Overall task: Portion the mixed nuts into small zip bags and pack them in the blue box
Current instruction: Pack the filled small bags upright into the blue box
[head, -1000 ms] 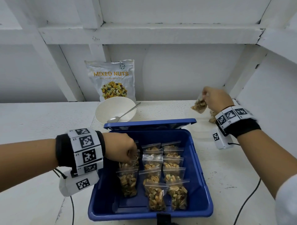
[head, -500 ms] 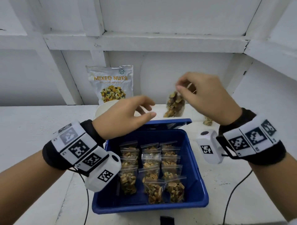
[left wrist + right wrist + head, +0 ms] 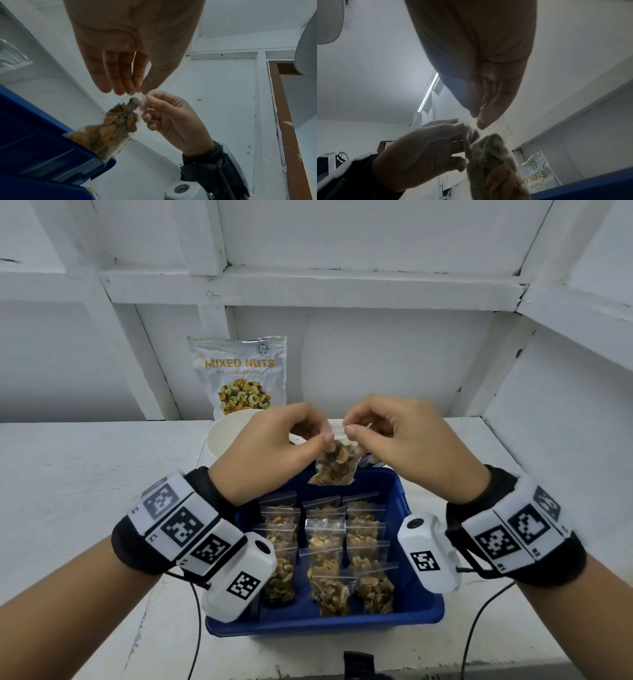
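A small clear zip bag of mixed nuts hangs above the far end of the blue box. My left hand pinches its top strip on the left, and my right hand pinches it on the right. The left wrist view shows the zip bag hanging from both pinches; in the right wrist view the bag is blurred. Several filled zip bags lie in rows inside the box.
The mixed nuts pouch stands against the back wall, with a white bowl in front of it, partly hidden by my left hand. Cables trail from both wrists over the white table.
My left hand rose from the box and took the bag's top. My right hand carried the bag from the far right to the middle above the box.
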The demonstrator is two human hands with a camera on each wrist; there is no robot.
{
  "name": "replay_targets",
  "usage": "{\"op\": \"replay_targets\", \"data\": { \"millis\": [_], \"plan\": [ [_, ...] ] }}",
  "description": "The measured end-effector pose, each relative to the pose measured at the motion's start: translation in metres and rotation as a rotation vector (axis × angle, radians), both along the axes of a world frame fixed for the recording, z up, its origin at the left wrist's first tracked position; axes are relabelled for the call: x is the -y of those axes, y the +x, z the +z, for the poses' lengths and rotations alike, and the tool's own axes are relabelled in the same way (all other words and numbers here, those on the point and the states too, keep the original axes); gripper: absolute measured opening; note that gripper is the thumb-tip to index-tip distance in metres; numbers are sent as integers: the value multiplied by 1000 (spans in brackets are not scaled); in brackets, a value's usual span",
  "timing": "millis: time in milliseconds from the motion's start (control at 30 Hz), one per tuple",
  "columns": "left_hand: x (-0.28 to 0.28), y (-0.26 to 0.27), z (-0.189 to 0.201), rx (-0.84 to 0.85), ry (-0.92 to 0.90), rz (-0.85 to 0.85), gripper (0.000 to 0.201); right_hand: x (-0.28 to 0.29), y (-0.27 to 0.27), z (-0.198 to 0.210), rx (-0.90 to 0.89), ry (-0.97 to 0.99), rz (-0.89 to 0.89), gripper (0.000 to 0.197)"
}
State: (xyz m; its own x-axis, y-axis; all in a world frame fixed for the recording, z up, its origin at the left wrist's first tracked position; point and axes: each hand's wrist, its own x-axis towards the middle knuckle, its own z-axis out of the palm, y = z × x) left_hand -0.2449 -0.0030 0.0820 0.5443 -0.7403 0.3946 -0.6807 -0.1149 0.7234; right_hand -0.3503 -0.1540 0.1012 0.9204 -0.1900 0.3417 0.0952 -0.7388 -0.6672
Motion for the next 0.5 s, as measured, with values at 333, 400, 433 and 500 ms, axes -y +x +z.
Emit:
{"op": "replay_targets", "data": {
  "millis": [333,400,433,500],
  "plan": [
    [-2,1,-5,-59,-89,68,10,11,-5,-8,-61,-16,-74,6],
    [-1,0,-5,-72,-91,71,9,13,-6,-9,-45,12,-81,6],
    [-1,0,-4,-81,-90,69,10,14,-7,-10,-31,26,-80,7],
    [0,-1,-3,-120,-87,56,9,14,-8,-10,-4,35,-79,9]
  ]
}}
